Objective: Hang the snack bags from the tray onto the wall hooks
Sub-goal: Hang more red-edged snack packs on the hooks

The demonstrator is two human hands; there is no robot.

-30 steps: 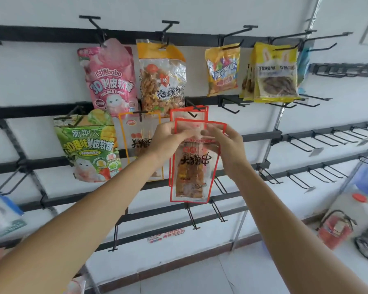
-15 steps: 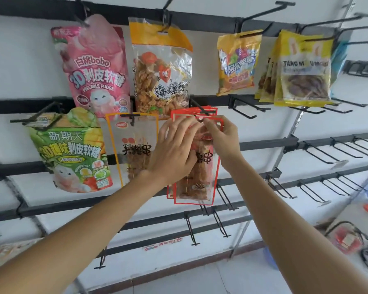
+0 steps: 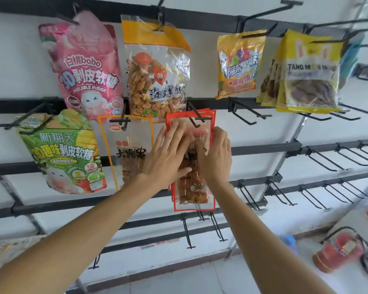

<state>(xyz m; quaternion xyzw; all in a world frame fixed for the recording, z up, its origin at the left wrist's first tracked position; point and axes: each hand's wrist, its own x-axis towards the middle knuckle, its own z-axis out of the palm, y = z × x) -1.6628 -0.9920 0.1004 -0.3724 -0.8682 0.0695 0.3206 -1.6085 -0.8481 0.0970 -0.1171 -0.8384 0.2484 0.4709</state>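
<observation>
The red-edged snack bag (image 3: pixel 192 192) hangs on a black hook (image 3: pixel 194 115) of the second rail (image 3: pixel 263 149), in front of other red-edged bags. Its long axis is vertical, with the top at the hook and the bottom toward the floor (image 3: pixel 189 279).

The left hand (image 3: pixel 166 158) lies flat on the front of the bag with straight fingers. The right hand (image 3: pixel 216 155) holds its upper right edge with fingers curled around it.

Just to the left hangs an orange-edged bag (image 3: pixel 125 145), and farther left a green bag (image 3: pixel 62 153).

The wall (image 3: pixel 263 128) is white, with black rails and many bare hooks to the right. A pink bag (image 3: pixel 83 66) and yellow bags (image 3: pixel 310 75) hang on the top rail.
</observation>
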